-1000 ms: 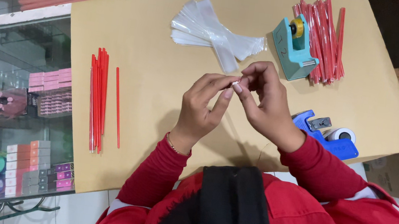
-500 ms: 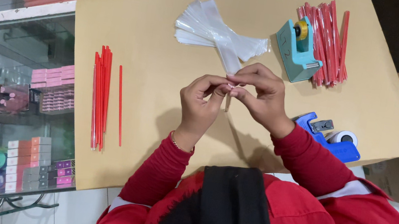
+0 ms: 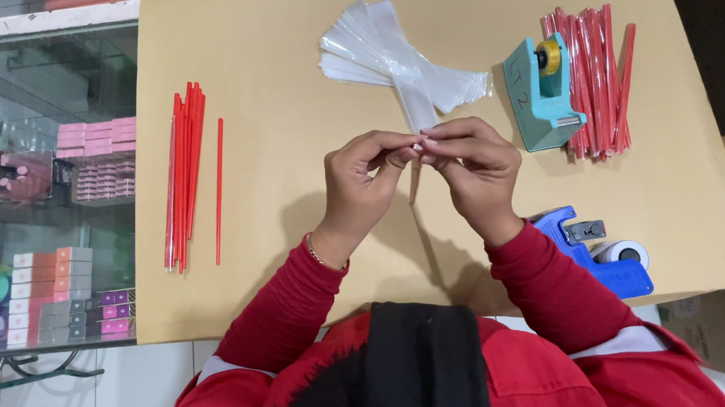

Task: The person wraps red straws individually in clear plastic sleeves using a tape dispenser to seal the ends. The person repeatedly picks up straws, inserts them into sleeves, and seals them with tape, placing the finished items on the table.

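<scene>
Left hand and right hand pinch together on what looks like a thin stick in a clear sleeve, hanging between the fingertips. Beyond the right hand lie bagged red sticks beside a tape dispenser; left of the left hand, loose red sticks wait; empty sleeves remain ahead

A: What are the fingers pinching? Too small to tell; knuckles are hiding most of it.

B: Same here. The blue dispenser is getting partly covered by the right sleeve.
</scene>
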